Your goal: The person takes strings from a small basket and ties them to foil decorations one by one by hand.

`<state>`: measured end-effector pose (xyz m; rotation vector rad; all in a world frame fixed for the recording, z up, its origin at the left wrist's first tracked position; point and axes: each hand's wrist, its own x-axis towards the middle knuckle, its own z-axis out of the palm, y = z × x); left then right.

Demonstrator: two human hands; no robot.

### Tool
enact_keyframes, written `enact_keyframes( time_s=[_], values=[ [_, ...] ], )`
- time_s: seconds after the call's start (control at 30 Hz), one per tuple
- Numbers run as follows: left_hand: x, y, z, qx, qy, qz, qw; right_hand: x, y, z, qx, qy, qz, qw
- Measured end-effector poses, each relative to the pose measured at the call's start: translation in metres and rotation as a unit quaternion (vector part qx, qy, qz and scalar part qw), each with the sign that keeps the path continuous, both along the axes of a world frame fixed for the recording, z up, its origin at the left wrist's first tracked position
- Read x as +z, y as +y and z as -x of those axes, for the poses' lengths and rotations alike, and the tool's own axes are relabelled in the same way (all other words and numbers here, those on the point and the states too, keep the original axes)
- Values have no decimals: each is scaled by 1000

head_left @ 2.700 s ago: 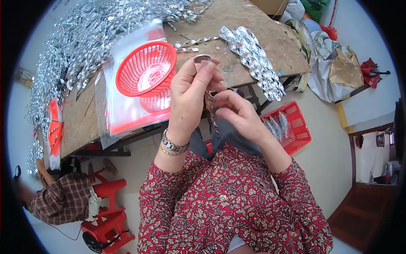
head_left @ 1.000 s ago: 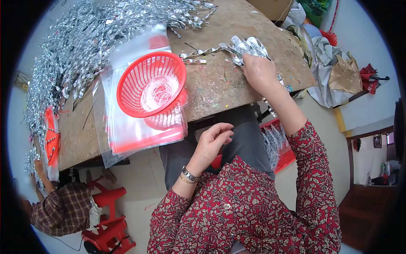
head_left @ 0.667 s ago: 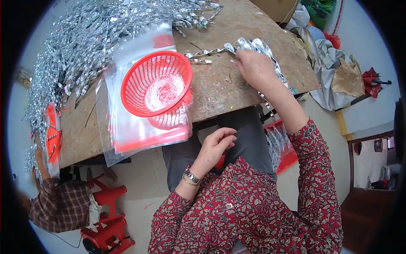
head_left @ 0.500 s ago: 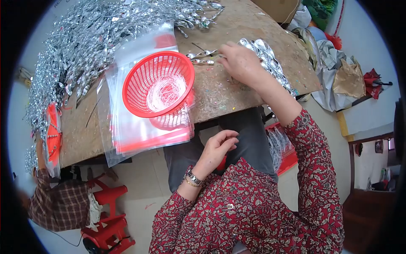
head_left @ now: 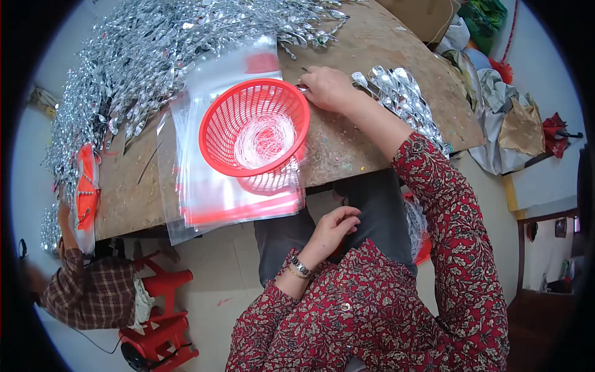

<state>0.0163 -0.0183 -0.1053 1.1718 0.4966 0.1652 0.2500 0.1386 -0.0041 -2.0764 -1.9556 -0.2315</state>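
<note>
Loose twisted foil strip (head_left: 302, 88), upper middle of the frame, just a short glint showing between the basket's right rim and the wearer's fingertips; the rest is hidden. Right hand (head_left: 328, 88) is over it now. A second ago that same hand was on the silver strip bundle (head_left: 406, 99) at upper right; it has since slid leftward across the wooden table (head_left: 347, 146), leaving the bundle uncovered on the tabletop, its looped ends toward the hand. Attention seems to have shifted from bundle to single strip. Right fingers are curled downward, close together; whether they pinch the strip I cannot tell.

Left hand (head_left: 334, 232) stays over the lap, lower middle, fingers loosely bent, thumb near them. Nothing visible in it; the inside of the curl is hidden. I judge it is waiting while the right hand works alone.

Red plastic basket (head_left: 214, 149), tilted, white and pink thread coiled inside, sits on the clear plastic bags (head_left: 204, 208), left of the right hand. Big silver foil heap (head_left: 155, 68) fills the upper left. Another person (head_left: 93, 291) is at work, lower left.
</note>
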Motion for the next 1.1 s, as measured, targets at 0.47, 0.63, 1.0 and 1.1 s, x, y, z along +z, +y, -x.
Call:
enact_keyframes(
  time_s=[0.47,0.63,1.0,1.1],
  values=[
    [-13,6,2,19,17,43,999,-7,16,3,79,43,-140,986],
    [-16,6,3,19,11,34,999,1,19,7,76,104,-169,977],
    [-16,3,4,14,16,29,999,4,20,-6,79,380,-194,901],
    [-5,2,4,1,3,22,1000,8,16,-6,56,381,-201,901]
  ],
)
